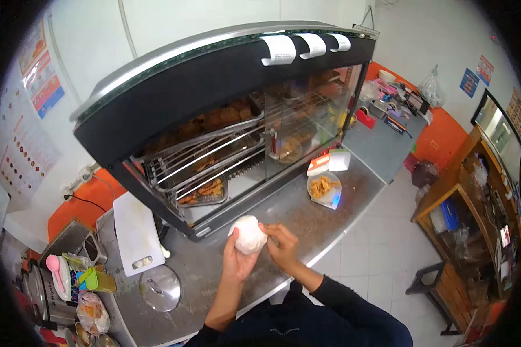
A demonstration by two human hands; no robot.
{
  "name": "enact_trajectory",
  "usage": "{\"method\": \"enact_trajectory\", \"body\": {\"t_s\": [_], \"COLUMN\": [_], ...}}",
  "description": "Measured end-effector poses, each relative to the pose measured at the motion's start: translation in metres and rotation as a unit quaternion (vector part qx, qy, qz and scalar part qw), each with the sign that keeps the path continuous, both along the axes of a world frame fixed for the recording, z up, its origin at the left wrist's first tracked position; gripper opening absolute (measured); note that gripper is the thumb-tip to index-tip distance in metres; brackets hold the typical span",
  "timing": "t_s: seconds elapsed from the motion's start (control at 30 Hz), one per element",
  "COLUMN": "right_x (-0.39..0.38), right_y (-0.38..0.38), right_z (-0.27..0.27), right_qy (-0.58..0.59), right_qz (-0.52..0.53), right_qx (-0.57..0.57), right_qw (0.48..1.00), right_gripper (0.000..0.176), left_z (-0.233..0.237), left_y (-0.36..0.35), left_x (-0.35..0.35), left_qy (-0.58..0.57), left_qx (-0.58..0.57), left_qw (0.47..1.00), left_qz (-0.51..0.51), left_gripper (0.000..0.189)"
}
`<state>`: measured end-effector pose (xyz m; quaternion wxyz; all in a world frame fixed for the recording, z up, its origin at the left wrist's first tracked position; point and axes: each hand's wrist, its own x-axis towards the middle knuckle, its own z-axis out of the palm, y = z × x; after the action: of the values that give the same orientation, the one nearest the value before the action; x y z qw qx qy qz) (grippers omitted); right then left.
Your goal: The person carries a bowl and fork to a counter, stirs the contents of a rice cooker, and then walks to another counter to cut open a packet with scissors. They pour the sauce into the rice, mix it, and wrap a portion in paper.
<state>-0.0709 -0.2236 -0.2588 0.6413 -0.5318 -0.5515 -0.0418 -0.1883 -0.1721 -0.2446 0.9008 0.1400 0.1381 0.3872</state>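
My left hand (239, 263) is closed around a white, round bundle (248, 235), held up in front of the counter's edge. It looks wrapped in thin paper or film; its contents are hidden. My right hand (282, 247) has its fingers curled and pinched at the bundle's right side. Beyond my hands stands a glass-fronted food warmer (214, 150), its left part uncovered, with trays of fried food on racks. To the right on the counter, a bowl of fried pieces (323, 187) sits by an opened white and orange box (330, 162).
At left lie a white cutting board (136, 231) and a glass lid (160, 288) on the metal counter (208, 289). A rice cooker (52, 298), a green container (101, 281) and a pink spoon (54, 266) crowd the far left. A wooden shelf (463, 196) stands at right.
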Motion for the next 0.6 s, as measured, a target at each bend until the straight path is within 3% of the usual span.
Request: {"method": "enact_trajectory", "body": {"t_s": [0.17, 0.23, 0.3, 0.33, 0.37, 0.43, 0.5, 0.6], "right_x": [0.025, 0.045, 0.068, 0.085, 0.093, 0.101, 0.122, 0.142], "right_y": [0.015, 0.021, 0.022, 0.026, 0.025, 0.027, 0.032, 0.043], "right_z": [-0.008, -0.016, -0.018, -0.032, -0.034, -0.036, -0.040, -0.045], "right_qy": [0.161, 0.159, 0.306, 0.260, 0.258, 0.448, 0.462, 0.557], "right_qz": [0.116, 0.156, 0.274, 0.308, 0.324, 0.341, 0.343, 0.357], "right_qx": [-0.114, -0.121, -0.129, -0.116, -0.119, -0.105, -0.161, -0.216], "right_qw": [0.973, 0.967, 0.903, 0.908, 0.902, 0.820, 0.802, 0.718], "right_gripper": [0.029, 0.033, 0.038, 0.040, 0.040, 0.040, 0.035, 0.035], "left_z": [-0.001, 0.001, -0.006, -0.011, -0.016, -0.028, -0.040, -0.056], "left_y": [0.003, 0.002, 0.003, 0.002, 0.001, 0.002, 0.001, 0.006], "left_x": [0.037, 0.065, 0.097, 0.113, 0.128, 0.158, 0.189, 0.212], "left_qy": [0.019, 0.040, 0.076, 0.075, 0.131, 0.194, 0.287, 0.292], "left_qx": [-0.017, -0.015, -0.006, -0.008, 0.010, 0.025, 0.088, 0.090], "left_qw": [0.995, 0.990, 0.972, 0.968, 0.961, 0.946, 0.903, 0.873], "left_qz": [0.098, 0.138, 0.225, 0.241, 0.242, 0.257, 0.307, 0.381], "left_gripper": [0.040, 0.039, 0.038, 0.038, 0.038, 0.038, 0.041, 0.044]}}
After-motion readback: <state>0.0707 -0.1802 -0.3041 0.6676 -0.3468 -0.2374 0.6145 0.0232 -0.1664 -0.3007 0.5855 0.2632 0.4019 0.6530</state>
